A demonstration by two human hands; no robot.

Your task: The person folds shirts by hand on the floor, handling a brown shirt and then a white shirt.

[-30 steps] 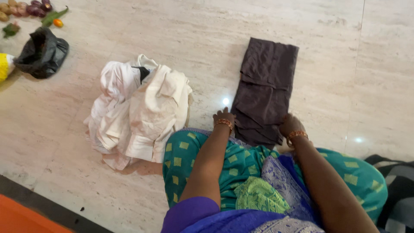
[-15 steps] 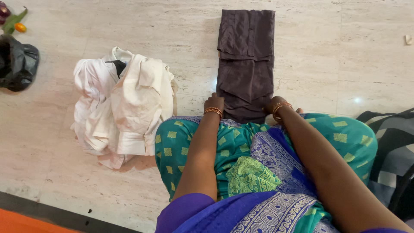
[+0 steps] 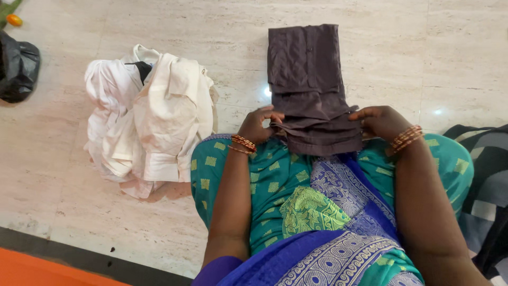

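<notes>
A person seated on a pale marble floor works a dark brown garment, already folded lengthwise into a narrow strip that runs away from the knees. Its near end is lifted off the floor and gathered in layers over the lap, judged to be midway through a fold back on itself, while the far end lies flat on the stone. The left hand pinches the left edge of the raised layers, fingers curled closed on the cloth; the right hand grips the right edge, thumb and fingers closed around the fabric. Bangles circle both wrists above a green and blue sari. Just left of the knees, a heap of cream and white clothes lies crumpled and unfolded, apparently awaiting attention. A black plastic bag sits at the far left edge, well apart from the garment.
</notes>
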